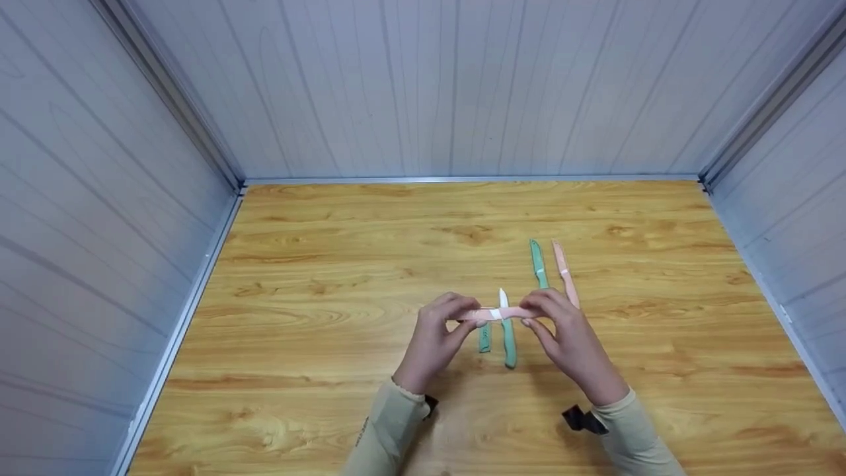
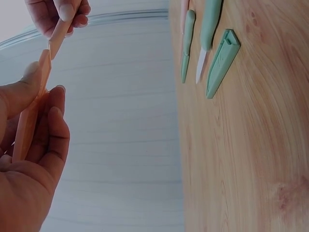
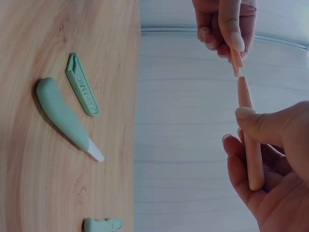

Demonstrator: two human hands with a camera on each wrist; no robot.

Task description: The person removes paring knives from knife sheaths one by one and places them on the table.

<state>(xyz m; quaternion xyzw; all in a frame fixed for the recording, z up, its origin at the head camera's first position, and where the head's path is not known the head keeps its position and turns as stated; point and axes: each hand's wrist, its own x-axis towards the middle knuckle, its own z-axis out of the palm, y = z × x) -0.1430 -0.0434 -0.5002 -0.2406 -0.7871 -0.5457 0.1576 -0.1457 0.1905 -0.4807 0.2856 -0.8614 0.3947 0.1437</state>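
Observation:
In the head view, a pink knife lies level between both hands, with a short white stretch of blade (image 1: pixel 496 314) showing mid-length. My left hand (image 1: pixel 429 337) grips its pink sheath (image 2: pixel 30 118), thumb on one side and fingers on the other. The pink handle (image 3: pixel 252 159) is pinched between the thumb and fingers of my right hand (image 1: pixel 572 337). Below them on the table rest a green knife (image 1: pixel 509 347), its white blade bare, and beside it a green sheath (image 3: pixel 83 89) marked "CERAMIC". The raised pink knife overlaps both in the head view.
Farther back on the wood table (image 1: pixel 330 277), a sheathed green knife (image 1: pixel 536 256) and a sheathed pink knife (image 1: pixel 561 263) lie side by side, partly behind the right hand. Pale panel walls (image 1: pixel 423 92) stand at the back and both sides.

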